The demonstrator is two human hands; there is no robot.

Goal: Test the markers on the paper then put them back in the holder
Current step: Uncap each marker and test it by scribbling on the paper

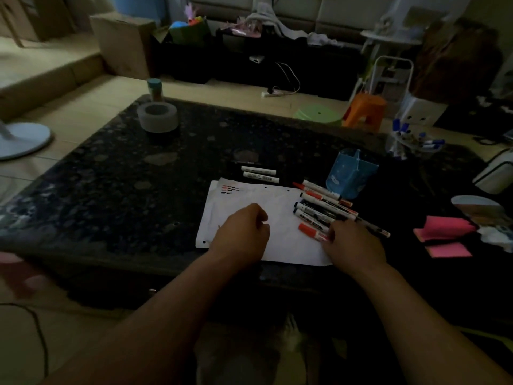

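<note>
Hands first: your left hand (244,234) rests on the paper (280,218) with fingers loosely curled, gripping nothing. Your right hand (354,243) lies at the paper's right edge, fingers spread flat over the near ends of the markers; whether it grips one, you cannot tell from this view.

Count, left to right: one grey tape roll (157,117) at the far left of the tabletop (111,190); two white-barrelled markers (260,175) beyond the paper's far edge, well apart from both hands; one sheet of paper, white, with short red and black test strokes (229,188) in its far left corner; a loose pile of markers (323,208), roughly six, red and black caps, lying slantwise across the paper's right side, touching your right hand; one blue holder (351,173), tilted, just beyond the pile.
</note>
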